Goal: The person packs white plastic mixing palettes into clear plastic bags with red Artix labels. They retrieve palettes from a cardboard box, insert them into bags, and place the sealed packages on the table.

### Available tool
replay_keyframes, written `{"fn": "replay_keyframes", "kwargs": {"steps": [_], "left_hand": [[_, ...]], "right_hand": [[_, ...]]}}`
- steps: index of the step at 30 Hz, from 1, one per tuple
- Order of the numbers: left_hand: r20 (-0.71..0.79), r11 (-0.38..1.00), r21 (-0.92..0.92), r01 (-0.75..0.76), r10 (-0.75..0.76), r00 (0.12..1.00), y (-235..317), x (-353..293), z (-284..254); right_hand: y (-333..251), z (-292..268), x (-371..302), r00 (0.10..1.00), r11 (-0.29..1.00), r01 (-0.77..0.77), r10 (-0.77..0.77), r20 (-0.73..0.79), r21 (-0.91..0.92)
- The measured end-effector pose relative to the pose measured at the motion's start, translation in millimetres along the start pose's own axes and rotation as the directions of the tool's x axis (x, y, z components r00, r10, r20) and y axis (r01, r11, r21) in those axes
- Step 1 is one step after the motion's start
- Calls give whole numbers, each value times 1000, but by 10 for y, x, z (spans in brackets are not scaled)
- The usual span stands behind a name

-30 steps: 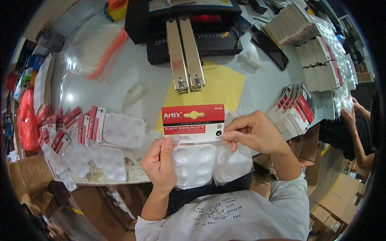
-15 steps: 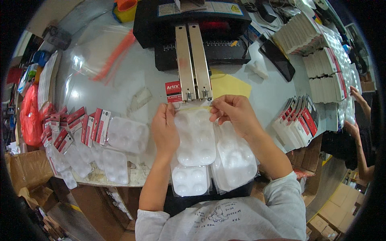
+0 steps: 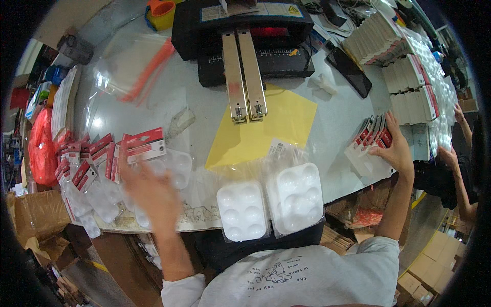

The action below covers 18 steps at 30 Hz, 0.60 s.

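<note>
My left hand (image 3: pixel 151 192), smeared by motion, is over the packed palettes at the left; its fingers are too blurred to read. By its fingertips lies a bagged palette with a red and white header card (image 3: pixel 146 144). On the right, my right hand (image 3: pixel 398 151) curls its thumb and fingers round a stack of folded header cards (image 3: pixel 362 159), red, black and white. In front of me, at the table's near edge, lie two clear bags holding white plastic paint palettes with round wells, a left palette (image 3: pixel 242 211) and a right palette (image 3: pixel 298 197).
A black machine with two long metal stapler arms (image 3: pixel 245 77) stands at the back, above a yellow sheet (image 3: pixel 291 115). Empty clear bags (image 3: pixel 130 61) lie back left. A black phone (image 3: pixel 349 70) and tall card stacks (image 3: pixel 378 43) are back right. Another person's hands (image 3: pixel 450 157) show far right.
Both hands have left the palette under the stapler arms. The left hand moved left with the bagged palette, now on the pile; the right went to the header cards.
</note>
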<state>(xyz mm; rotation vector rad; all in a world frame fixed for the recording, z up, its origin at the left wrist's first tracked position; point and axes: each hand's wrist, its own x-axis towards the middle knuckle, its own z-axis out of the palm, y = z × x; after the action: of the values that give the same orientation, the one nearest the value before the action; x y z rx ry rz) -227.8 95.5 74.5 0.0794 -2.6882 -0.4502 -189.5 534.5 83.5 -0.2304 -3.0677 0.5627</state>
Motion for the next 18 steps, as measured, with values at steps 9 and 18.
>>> {"fn": "replay_keyframes", "kwargs": {"steps": [9,18], "left_hand": [[354,857,-512,-60,274,894,752,-663,572],[758,-50,-636,770,143,636,710,-610,224]], "right_hand": [[580,-20,-225,987,965,-151,135,88,215],[48,-78,-211,917,910,-303,358,-173,282]]}}
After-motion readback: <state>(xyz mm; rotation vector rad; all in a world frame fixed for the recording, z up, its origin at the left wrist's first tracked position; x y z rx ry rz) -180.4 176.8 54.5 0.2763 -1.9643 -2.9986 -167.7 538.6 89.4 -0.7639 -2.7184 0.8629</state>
